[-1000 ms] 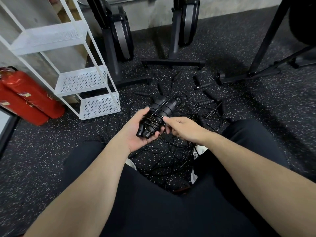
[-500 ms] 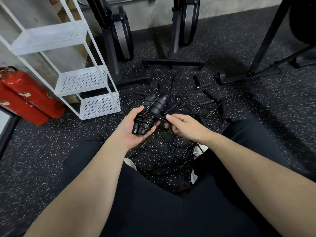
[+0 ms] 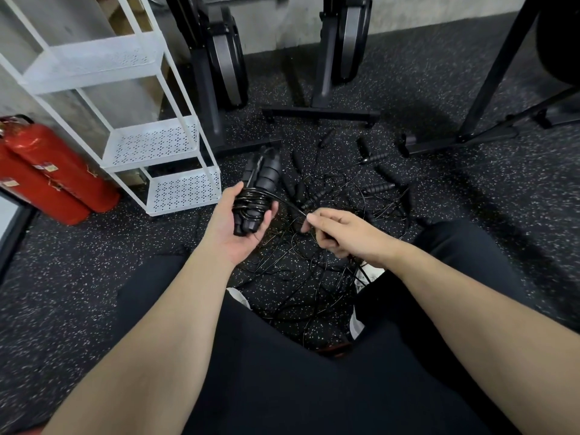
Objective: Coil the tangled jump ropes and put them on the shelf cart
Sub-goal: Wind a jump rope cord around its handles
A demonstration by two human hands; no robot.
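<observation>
My left hand (image 3: 233, 229) grips a black jump rope bundle (image 3: 255, 196): two handles side by side with the thin cord wound round their middle. A loose length of that cord runs right to my right hand (image 3: 342, 235), which pinches it between thumb and fingers. Below and beyond both hands lies a tangle of black jump ropes (image 3: 317, 259) on the speckled floor, with several black handles (image 3: 378, 186) scattered behind it. The white three-tier shelf cart (image 3: 175, 146) stands at the left, its perforated shelves bare.
Two red fire extinguishers (image 3: 53, 171) lie left of the cart. Black exercise machine stands (image 3: 323, 111) and a rack leg (image 3: 489, 80) rise behind the ropes. My legs in black trousers fill the lower frame, white shoes flanking the tangle.
My left hand has carried the wound bundle up and to the left. My right hand has drawn away to the right, stretching the free cord out from the bundle.
</observation>
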